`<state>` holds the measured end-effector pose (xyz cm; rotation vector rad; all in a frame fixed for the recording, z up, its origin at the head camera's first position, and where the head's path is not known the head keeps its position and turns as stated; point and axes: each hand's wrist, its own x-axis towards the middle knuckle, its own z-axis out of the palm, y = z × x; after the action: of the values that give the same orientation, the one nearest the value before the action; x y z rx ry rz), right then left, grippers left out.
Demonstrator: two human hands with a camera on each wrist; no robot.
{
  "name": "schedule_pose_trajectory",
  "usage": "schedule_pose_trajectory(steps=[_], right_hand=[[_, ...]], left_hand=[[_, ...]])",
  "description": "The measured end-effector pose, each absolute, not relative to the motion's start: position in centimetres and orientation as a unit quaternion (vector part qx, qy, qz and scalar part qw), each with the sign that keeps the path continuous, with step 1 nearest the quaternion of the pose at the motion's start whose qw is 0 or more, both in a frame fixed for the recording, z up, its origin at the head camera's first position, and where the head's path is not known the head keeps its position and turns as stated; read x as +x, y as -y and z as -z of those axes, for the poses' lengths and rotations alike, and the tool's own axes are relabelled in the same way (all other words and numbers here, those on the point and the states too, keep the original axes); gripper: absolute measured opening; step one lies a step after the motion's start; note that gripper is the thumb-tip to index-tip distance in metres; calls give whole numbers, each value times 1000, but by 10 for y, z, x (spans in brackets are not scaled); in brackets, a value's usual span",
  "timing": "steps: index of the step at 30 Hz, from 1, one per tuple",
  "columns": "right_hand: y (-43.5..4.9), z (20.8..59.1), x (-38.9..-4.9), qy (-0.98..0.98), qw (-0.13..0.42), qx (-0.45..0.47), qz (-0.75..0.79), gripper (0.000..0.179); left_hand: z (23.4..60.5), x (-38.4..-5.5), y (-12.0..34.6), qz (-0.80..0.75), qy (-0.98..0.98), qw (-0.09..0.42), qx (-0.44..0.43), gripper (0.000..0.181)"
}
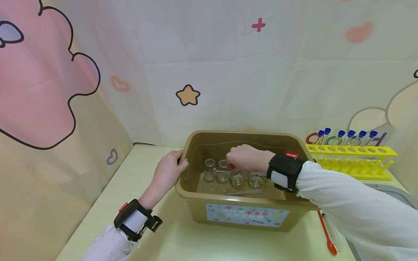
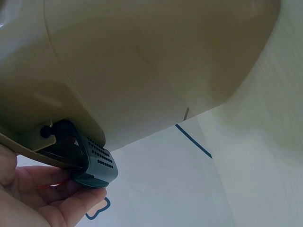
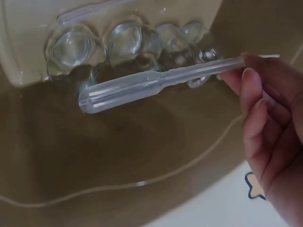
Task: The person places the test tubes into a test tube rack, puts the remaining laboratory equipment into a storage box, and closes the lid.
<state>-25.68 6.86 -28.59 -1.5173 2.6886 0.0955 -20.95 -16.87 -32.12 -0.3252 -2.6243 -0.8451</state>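
Observation:
A brown plastic bin (image 1: 197, 214) with a printed label stands on the table. My left hand (image 1: 168, 168) holds its left end, thumb at the rim, fingers curled under the dark handle (image 2: 99, 161) in the left wrist view. Inside the bin, my right hand (image 1: 246, 158) pinches a clear plastic dropper (image 3: 125, 92) by its thin stem, the bulb pointing away from the fingers. Below the dropper, two small glass bottles (image 1: 209, 170) and two rounder glass flasks (image 1: 239, 180) stand in a row. Another clear, slender piece (image 1: 245, 193) lies before them on the bin floor.
A yellow rack (image 1: 351, 150) with several blue-capped test tubes stands right of the bin. On the table's right side lie a red spoon (image 1: 330, 246) and a grey tray (image 1: 390, 188), partly behind the right sleeve. A printed cloth (image 1: 228, 90) hangs behind.

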Motion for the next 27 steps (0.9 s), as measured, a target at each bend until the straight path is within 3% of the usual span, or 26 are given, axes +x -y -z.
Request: schedule_pose_trajectory(steps=[13, 21, 27], right_hand=[[-44, 322, -268, -871, 98, -477, -60, 41], [-44, 330, -267, -883, 150, -443, -42, 25], [-47, 339, -270, -883, 147, -443, -44, 20]], left_hand=[[319, -210, 169, 297, 930, 183, -112, 30], [319, -209, 168, 295, 932, 180, -109, 27], [321, -209, 167, 294, 933, 179, -108, 29]])
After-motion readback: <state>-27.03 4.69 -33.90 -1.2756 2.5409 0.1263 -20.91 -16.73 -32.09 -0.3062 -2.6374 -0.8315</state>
